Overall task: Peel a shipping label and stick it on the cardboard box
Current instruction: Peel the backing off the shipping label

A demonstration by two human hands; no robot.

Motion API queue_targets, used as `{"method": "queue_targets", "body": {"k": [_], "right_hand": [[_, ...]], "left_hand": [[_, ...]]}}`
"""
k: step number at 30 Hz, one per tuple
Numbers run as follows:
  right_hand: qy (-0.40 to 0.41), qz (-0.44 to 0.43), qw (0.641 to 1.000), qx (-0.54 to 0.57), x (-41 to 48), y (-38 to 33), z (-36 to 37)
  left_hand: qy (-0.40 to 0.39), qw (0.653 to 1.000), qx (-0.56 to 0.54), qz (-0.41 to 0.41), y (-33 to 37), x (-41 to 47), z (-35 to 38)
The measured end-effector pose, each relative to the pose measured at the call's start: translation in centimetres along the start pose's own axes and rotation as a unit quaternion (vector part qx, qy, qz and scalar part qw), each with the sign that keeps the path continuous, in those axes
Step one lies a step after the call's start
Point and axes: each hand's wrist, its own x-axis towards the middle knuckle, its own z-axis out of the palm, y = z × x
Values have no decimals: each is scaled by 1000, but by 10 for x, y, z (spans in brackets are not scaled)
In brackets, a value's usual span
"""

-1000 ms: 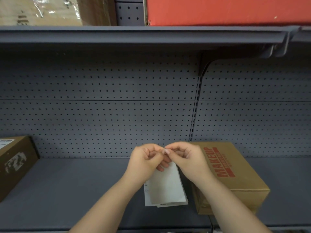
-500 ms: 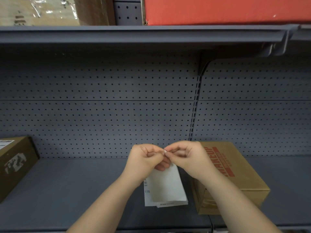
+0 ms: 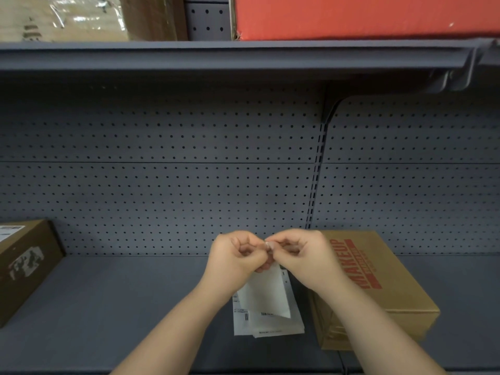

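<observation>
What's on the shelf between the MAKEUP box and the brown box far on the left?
In the head view, a small stack of label sheets and both hands holding one label; the rest is bare shelf.

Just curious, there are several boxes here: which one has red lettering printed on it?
The tan cardboard box by the right hand. The darker brown box at left bears only stickers.

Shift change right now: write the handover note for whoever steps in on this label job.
Left hand and right hand: both pinch the top corner of the shipping label, held above the shelf.
Spare label sheets lie on the shelf beneath it.
Cardboard box, printed MAKEUP, sits just right of the hands.
Done: label picked up, corner being worked.
Left: separate the backing, stick the label on the box.
</observation>
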Motion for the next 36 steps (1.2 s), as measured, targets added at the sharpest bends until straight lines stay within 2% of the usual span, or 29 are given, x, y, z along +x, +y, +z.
{"method": "queue_targets", "body": {"k": [8,15,20,26,32,36], "right_hand": [[20,-14,999,-27,2,2,0],[47,-19,998,-35,2,3,0],[106,26,994,-29,4,11,-1],[157,92,983,9,12,18,-13],[175,128,976,-22,17,22,-30],[199,154,968,8,22,27,-41]], "left_hand": [[-12,998,-65,-20,1,3,1],[5,998,-63,-8,-2,5,6],[12,997,-74,-10,-9,6,5],[51,991,-98,-78,-24,14,-6],[86,986,-61,-131,-41,23,-19],[102,983,-43,-143,-48,28,-28]]}}
